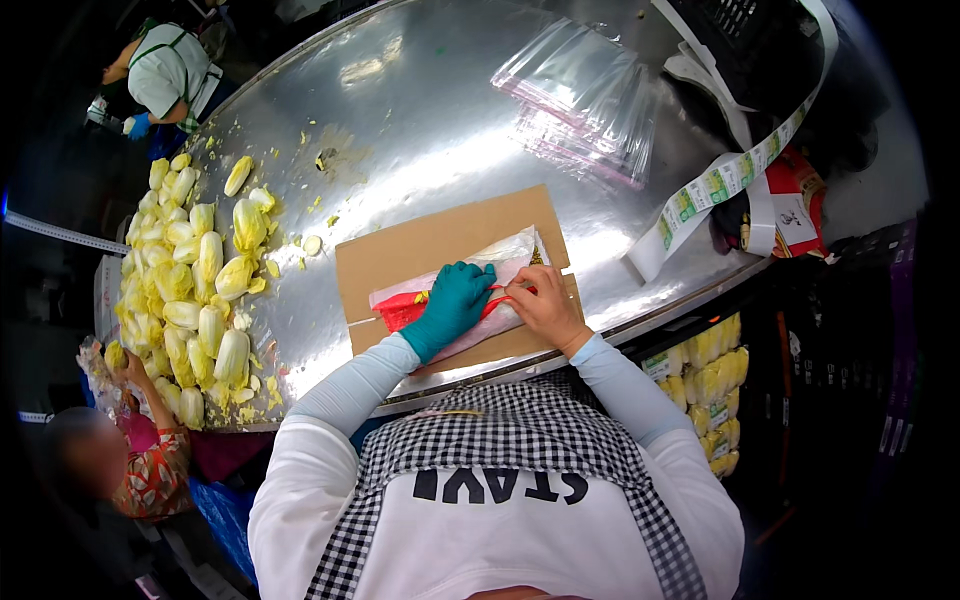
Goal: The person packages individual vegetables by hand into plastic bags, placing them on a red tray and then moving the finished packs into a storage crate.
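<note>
A piece of brown cardboard (442,229) lies near the front edge of the metal table (420,90). On it rests a folded red and white plastic bag (396,309) with some yellow print. My left hand (452,304), in a teal glove, lies on the bag's middle, its fingertips at a red strip of it. My bare right hand (546,306) pinches the red edge of the bag between thumb and fingers, just right of the glove. The two hands are close together. What lies under the gloved palm is hidden.
Many small napa cabbages (180,277) are heaped at the left, leaf scraps about them. Clear plastic bags (577,97) lie at the back right. A strip of printed labels (712,187) curls over the right edge. Packed cabbages (709,390) stand below. Two people work at the left.
</note>
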Available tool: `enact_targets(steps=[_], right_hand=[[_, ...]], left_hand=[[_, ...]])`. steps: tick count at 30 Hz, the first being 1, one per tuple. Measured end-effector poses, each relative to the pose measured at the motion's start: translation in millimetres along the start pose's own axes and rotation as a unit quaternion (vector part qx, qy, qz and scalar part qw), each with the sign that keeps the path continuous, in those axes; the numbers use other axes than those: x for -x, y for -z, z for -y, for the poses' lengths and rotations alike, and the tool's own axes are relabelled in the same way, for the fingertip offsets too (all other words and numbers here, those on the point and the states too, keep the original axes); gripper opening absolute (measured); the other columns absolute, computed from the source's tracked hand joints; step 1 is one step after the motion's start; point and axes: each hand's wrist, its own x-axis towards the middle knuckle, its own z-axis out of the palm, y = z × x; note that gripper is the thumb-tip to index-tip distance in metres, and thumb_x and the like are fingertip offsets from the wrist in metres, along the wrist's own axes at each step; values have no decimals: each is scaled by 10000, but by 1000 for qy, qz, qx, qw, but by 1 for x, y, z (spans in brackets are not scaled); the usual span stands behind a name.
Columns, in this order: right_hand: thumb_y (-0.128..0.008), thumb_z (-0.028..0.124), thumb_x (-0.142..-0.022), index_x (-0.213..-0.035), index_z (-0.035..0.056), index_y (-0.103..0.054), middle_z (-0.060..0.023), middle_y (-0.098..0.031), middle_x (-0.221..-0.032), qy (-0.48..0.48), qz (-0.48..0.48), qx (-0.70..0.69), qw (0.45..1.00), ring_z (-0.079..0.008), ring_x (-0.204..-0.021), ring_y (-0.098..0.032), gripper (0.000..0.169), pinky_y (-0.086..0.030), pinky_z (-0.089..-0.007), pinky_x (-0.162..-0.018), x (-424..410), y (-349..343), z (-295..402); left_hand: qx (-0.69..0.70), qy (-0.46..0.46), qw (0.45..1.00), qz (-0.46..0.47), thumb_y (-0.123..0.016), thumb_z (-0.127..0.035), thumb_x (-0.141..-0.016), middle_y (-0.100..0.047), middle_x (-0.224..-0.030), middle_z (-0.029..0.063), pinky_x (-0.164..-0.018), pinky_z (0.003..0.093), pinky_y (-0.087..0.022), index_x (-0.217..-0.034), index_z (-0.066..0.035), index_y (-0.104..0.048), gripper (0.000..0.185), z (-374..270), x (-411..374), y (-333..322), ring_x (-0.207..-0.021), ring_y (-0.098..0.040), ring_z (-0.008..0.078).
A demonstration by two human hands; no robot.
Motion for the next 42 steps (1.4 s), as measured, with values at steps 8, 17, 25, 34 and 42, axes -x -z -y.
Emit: enact_targets(steps=[8,17,25,34,42], right_hand=[[-668,62,-774,-947,60,-613,-81,-571,-1102,-24,9,-42,999,-289,-1074,-515,182,-388,-421,-940,-17,-4,-11],[-648,73,-775,-983,61,-613,-91,-585,-1066,33,-8,-64,997,-289,-1038,-537,211,-402,-407,-927,-5,-8,-22],[-651,58,-752,-923,74,-589,-52,-591,-1046,17,14,-61,998,-251,-993,-548,183,-410,-394,-864,-17,-7,-26],[-630,23,-770,-892,67,-528,-63,-587,-1035,-15,35,-101,994,-271,-986,-537,165,-422,-409,-880,-23,-7,-27],[-615,208,-913,-1022,30,-630,-119,-648,-854,-267,-3,-125,956,-223,-742,-610,209,-492,-343,-711,-176,62,-173]], left_hand=[[181,104,976,55,-690,-227,-812,-605,-896,105,-794,386,-403,-1090,-31,-636,344,13,1,5,-848,-555,281],[-80,-7,997,23,-649,-198,-817,-609,-1050,104,-860,475,-385,-1056,-84,-653,265,-11,18,-8,-982,-540,297],[17,70,990,118,-700,-461,-808,-258,-1538,198,-1117,636,-89,-1209,-59,-590,578,-25,12,7,-1426,-154,466],[-17,20,992,126,-694,-608,-733,-261,-1536,202,-1054,654,-214,-1267,-172,-579,699,-8,16,1,-1379,-264,452],[5,51,990,130,-725,-575,-710,-203,-1539,249,-1034,652,-255,-1239,-217,-575,656,-9,15,7,-1382,-238,485]])
